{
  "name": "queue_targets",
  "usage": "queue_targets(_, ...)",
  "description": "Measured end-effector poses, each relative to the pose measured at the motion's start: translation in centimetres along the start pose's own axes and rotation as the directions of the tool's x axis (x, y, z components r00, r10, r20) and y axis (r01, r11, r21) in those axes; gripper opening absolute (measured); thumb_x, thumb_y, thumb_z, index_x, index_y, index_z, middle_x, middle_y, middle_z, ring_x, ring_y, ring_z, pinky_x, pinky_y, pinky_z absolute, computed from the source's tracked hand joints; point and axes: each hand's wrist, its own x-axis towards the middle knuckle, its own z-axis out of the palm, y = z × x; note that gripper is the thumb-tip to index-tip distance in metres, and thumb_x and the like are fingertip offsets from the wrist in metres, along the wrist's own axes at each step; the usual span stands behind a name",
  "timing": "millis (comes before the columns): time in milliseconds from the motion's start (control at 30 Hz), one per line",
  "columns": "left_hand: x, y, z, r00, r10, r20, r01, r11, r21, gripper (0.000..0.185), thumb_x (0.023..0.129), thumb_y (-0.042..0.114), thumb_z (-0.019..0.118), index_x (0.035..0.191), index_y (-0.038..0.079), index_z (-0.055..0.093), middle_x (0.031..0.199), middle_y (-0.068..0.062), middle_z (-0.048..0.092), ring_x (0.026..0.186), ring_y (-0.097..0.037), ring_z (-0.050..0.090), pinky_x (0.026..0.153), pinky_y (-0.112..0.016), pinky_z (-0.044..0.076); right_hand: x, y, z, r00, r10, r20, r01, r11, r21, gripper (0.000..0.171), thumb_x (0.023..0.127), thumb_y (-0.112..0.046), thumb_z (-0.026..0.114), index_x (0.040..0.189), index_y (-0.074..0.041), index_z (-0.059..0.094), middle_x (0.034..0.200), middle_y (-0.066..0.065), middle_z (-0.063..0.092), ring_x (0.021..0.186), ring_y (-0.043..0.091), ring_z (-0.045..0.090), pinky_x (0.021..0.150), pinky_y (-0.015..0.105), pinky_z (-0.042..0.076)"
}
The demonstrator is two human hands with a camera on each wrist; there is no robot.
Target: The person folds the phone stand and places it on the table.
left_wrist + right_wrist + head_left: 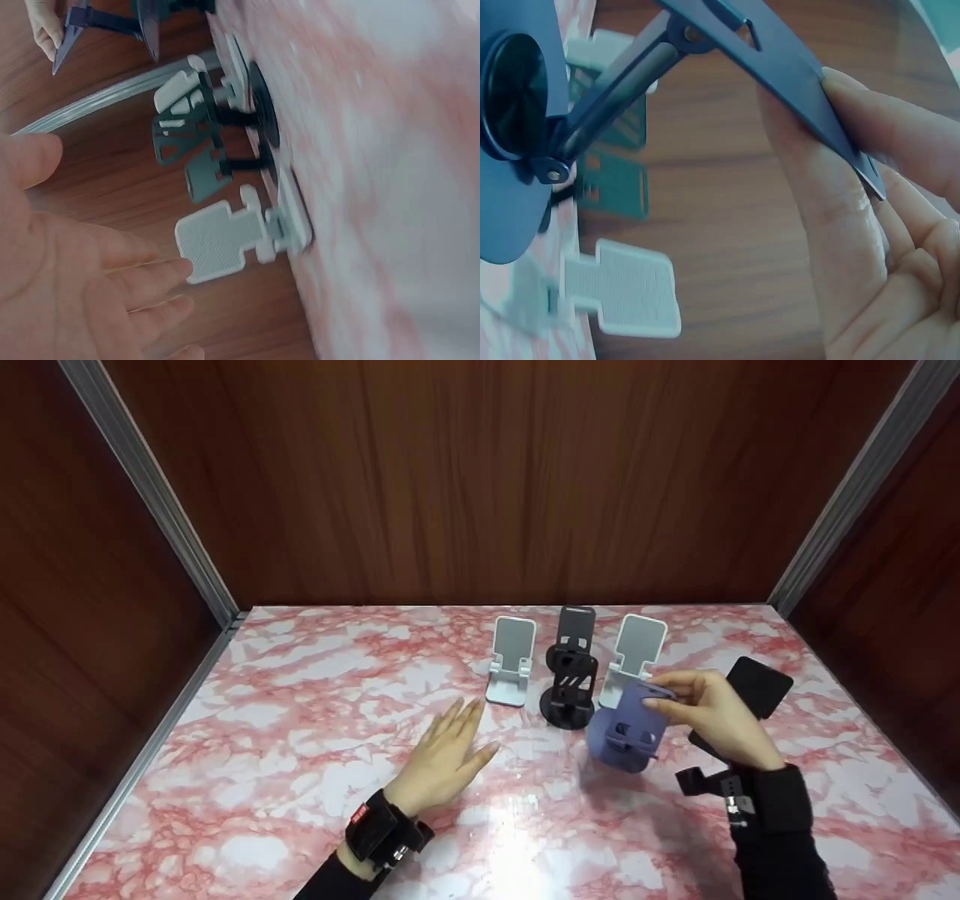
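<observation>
On marble-patterned table, near the back wall, three stands in a row: white stand at left, black stand in the middle, second white stand at right, each upright on its base, plates tilted back. Just in front of that second white one, blue stand, pinched at the top edge of its plate by right hand, thumb on one face and fingers on the other; seen close from the right wrist, with round base low and hinged arm between. Probably gripped by the plate so the base can meet the table first. Base close to the surface; touching or just above, cannot tell.

Left hand flat and spread, fingers straight, holding nothing, low over the table and just short of the left white stand; contact with the surface unclear. Likely idle or steadying.

Behind the right wrist, a black square plate, tilted, partly hidden.

No containers visible; nothing held inside anything.
</observation>
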Motion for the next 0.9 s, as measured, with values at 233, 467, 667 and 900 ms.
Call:
queue_targets(233, 0.1, 0.2, 0.3, 0.993, -0.004, 0.117, 0.037, 0.959, -0.281, 0.065, 0.106, 0.046, 0.032, 0.158, 0.009, 0.019, 0.164, -0.018, 0.02, 0.152, -0.036, 0.016, 0.124, -0.055, 0.017, 0.5, -0.7, 2.4, 0.996, -0.054, 0.069, 0.053, 0.998, 0.025, 0.028, 0.091, -0.007, 0.069, 0.112, 0.011, 0.066, 0.091, 0.003, 0.076, 0.078, 0.007, 0.071, 0.072, 0.026, 0.062)
queue_targets(467, 0.6, 0.1, 1.1, 0.991, 0.034, 0.13, 0.039, 0.853, -0.52, 0.059, 0.107, 0.036, 0.035, 0.156, 0.005, 0.023, 0.158, -0.018, 0.035, 0.145, -0.037, 0.035, 0.121, -0.051, 0.027, 1.0, -1.1, 5.2, 0.988, -0.123, 0.096, 0.115, 0.99, 0.087, 0.024, 0.091, -0.004, 0.068, 0.11, 0.011, 0.066, 0.096, 0.016, 0.075, 0.079, 0.007, 0.072, 0.072, 0.026, 0.062)
queue_targets(667, 0.9, -0.1, 1.7, 0.995, 0.056, 0.082, 0.012, 0.748, -0.664, 0.054, 0.105, 0.02, 0.045, 0.151, -0.005, 0.031, 0.142, -0.026, 0.052, 0.132, -0.039, 0.052, 0.111, -0.045, 0.044, 1.2, -1.3, 7.6, 0.979, -0.186, 0.087, 0.175, 0.977, 0.125, 0.02, 0.09, -0.001, 0.067, 0.106, 0.012, 0.067, 0.095, 0.02, 0.074, 0.076, 0.004, 0.07, 0.07, 0.022, 0.06)
queue_targets(900, 1.1, -0.1, 2.2, 0.994, -0.016, 0.108, 0.094, 0.634, -0.768, 0.053, 0.101, 0.012, 0.053, 0.147, -0.008, 0.037, 0.134, -0.03, 0.056, 0.117, -0.037, 0.063, 0.098, -0.043, 0.055, 1.3, -1.3, 9.7, 0.97, -0.219, 0.102, 0.201, 0.966, 0.165, 0.018, 0.09, 0.0, 0.067, 0.106, 0.01, 0.068, 0.099, 0.026, 0.071, 0.078, 0.004, 0.07, 0.072, 0.021, 0.06)
